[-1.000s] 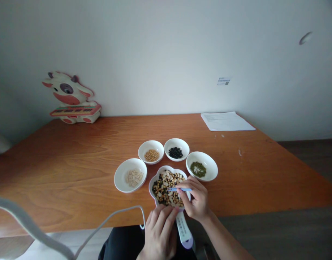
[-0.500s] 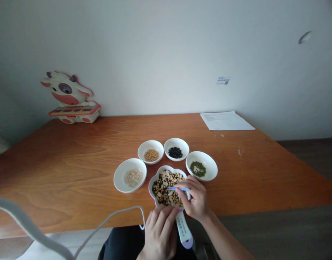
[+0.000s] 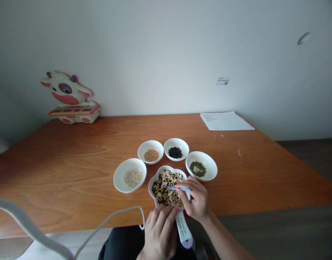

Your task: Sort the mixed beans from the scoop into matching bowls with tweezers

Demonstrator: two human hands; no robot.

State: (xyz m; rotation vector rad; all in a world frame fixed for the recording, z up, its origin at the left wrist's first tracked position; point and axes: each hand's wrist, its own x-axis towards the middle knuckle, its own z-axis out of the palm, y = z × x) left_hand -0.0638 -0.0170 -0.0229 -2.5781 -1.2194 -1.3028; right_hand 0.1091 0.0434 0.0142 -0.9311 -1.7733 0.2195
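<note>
A flower-shaped white pan with a handle (image 3: 183, 228) stands at the table's front edge, full of mixed peanuts, yellowish beans and dark and green beans. My left hand (image 3: 162, 225) is closed at its near rim, fingers together over the edge; the thumb is mostly hidden. In my right hand (image 3: 196, 199), blue tweezers (image 3: 184, 189) are pinched between thumb and fingers, their tips down among the beans. Whether the tips grip a bean is too small to tell. My right hand covers part of the pan's right rim.
Around the pan stand white bowls: one with pale seeds (image 3: 117, 179), one with soybeans (image 3: 140, 151), one with black beans (image 3: 185, 146), one with green beans (image 3: 212, 172). A cow toy (image 3: 73, 97) and papers (image 3: 227, 121) lie farther back. A white cable (image 3: 114, 213) crosses the front left.
Almost nothing differs. The tweezers and my right fingertips have shifted very slightly over the beans; my left hand stays at the pan's rim.
</note>
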